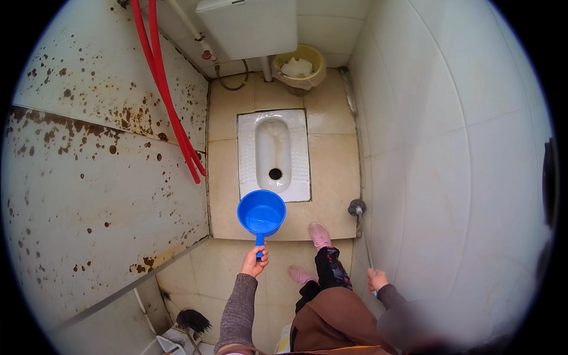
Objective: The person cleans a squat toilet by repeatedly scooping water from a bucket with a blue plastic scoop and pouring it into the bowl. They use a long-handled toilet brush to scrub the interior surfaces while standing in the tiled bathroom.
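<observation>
My left hand is closed round the handle of a blue water dipper, which is held out level near the front edge of the white squat toilet. A little water seems to lie in the bottom of the dipper. At the right, my right hand grips the thin handle of a toilet brush. The brush's round dark head is by the foot of the right wall, apart from the toilet. The toilet's bowl has a dark drain hole and a brownish streak.
A yellow waste bin with a liner and white paper stands behind the toilet, beneath a white cistern. Red hoses hang along the rust-spotted left panel. A step edge crosses the tiled floor. A dark-bristled broom is at the lower left.
</observation>
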The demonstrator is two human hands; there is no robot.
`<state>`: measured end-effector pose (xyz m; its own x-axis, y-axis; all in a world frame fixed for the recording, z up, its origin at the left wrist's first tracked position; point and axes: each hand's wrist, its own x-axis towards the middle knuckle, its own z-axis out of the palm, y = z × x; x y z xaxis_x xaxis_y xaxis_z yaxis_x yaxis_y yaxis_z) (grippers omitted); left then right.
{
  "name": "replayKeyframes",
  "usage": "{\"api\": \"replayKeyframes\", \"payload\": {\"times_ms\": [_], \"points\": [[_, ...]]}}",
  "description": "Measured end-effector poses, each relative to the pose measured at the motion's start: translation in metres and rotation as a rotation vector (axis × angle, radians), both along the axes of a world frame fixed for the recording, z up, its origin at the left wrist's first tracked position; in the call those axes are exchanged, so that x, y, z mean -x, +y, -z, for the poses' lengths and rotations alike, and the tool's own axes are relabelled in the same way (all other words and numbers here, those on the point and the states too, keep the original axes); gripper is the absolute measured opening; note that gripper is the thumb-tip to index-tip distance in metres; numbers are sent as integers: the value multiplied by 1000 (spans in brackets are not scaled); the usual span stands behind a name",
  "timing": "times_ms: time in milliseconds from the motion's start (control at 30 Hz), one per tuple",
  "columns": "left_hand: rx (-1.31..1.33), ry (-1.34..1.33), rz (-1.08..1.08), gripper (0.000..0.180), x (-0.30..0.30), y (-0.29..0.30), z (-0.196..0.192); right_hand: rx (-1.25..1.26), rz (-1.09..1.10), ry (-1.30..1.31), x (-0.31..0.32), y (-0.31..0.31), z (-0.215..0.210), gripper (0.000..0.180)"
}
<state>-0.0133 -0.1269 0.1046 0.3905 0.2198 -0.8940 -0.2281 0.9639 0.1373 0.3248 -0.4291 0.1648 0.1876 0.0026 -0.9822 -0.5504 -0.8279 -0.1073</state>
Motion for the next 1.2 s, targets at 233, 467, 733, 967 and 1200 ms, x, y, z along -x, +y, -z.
{"api": "replayKeyframes", "payload": {"times_ms": [233,467,733,967,1200], "points": [[-39,109,211,24,-10,0,-2,3,48,31,10,-12,9,30],[6,241,372,7,-31,1,44,-3,99,45,13,-24,17,28],[-555,632,703,14,-231,71,50,22,163,30,7,-20,11,30],[-1069,827,519,23,-250,110,12,-50,138,22,9,-10,-5,31],[-349,-26,-7,14,-124,107,-26,-89,124,8,25,-11,1,31]]}}
